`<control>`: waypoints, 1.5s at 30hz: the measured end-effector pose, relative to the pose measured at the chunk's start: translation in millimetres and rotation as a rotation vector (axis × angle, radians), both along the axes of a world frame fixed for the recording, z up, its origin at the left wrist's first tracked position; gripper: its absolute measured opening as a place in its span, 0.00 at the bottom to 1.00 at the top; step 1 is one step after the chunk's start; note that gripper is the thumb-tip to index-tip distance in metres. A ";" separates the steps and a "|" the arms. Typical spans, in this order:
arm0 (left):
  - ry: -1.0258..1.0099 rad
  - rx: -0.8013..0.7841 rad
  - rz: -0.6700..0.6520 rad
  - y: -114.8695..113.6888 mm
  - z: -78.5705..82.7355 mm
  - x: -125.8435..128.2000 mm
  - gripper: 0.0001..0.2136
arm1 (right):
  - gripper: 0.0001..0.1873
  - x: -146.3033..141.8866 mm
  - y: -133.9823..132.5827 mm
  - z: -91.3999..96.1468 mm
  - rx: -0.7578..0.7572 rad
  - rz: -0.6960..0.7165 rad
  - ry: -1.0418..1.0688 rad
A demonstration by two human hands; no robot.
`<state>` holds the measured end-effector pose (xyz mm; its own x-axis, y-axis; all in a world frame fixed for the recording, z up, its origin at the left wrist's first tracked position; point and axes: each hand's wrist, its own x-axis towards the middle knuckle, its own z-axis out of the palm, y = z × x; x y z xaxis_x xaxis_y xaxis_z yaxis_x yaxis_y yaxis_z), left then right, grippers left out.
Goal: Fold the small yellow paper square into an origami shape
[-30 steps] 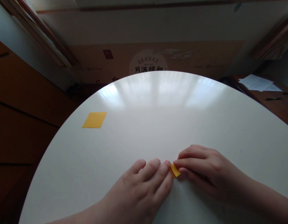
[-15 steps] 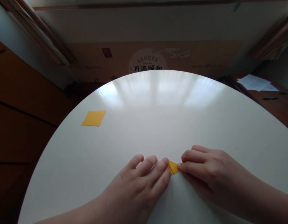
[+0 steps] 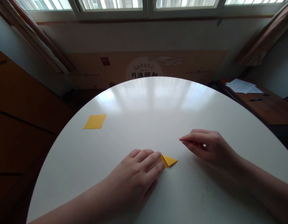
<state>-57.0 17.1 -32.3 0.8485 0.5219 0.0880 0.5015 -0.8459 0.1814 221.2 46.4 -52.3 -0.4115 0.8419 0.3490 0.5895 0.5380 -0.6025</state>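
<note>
A folded piece of yellow paper lies on the white table, its pointed end toward the right. My left hand rests over its left part and holds it against the tabletop; the fingers hide that part. A crease edge runs across the visible portion. My right hand hovers above the table to the right of the paper, apart from it. Its thumb and index fingertips are pressed together, with nothing seen between them.
Farther left on the round white table lies a flat yellow sheet or small stack. A brown side table with white papers stands at the right. Beyond the table are a cardboard panel and windows.
My right hand has let go of the folded paper's tip and moved up and away to the right. The left hand stays on the paper. The view has tilted up, showing the windows.
</note>
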 end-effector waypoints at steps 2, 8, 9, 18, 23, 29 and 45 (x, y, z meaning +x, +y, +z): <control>-0.025 -0.009 -0.004 2.5 1.2 -1.2 0.16 | 0.08 -2.1 5.5 -5.6 -0.054 -0.036 0.020; -0.195 -0.075 0.210 13.2 -3.9 -4.0 0.11 | 0.11 -7.3 9.3 -12.0 -0.125 -0.097 0.024; -0.198 -0.083 0.240 14.7 -5.7 -3.0 0.11 | 0.11 -8.2 8.5 -11.2 -0.131 -0.106 0.018; -0.145 -0.204 0.370 20.8 -5.8 17.3 0.12 | 0.10 -20.3 26.0 -1.0 -0.369 -0.242 0.003; -0.060 -0.281 0.442 36.1 1.2 28.8 0.16 | 0.14 -25.2 35.3 -5.9 -0.548 -0.318 0.014; -0.018 -0.268 0.434 41.9 1.7 31.1 0.10 | 0.14 -30.3 29.3 -3.8 -0.580 -0.325 -0.012; -0.014 -0.161 0.353 24.6 19.3 2.5 0.08 | 0.07 -52.6 -34.3 15.4 -0.088 -0.027 -0.272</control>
<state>-54.5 41.8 -13.0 0.6138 0.7894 -0.0088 0.7532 -0.5821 0.3064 168.7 12.1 -37.0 -0.4574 0.8758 0.1542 0.7493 0.4729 -0.4635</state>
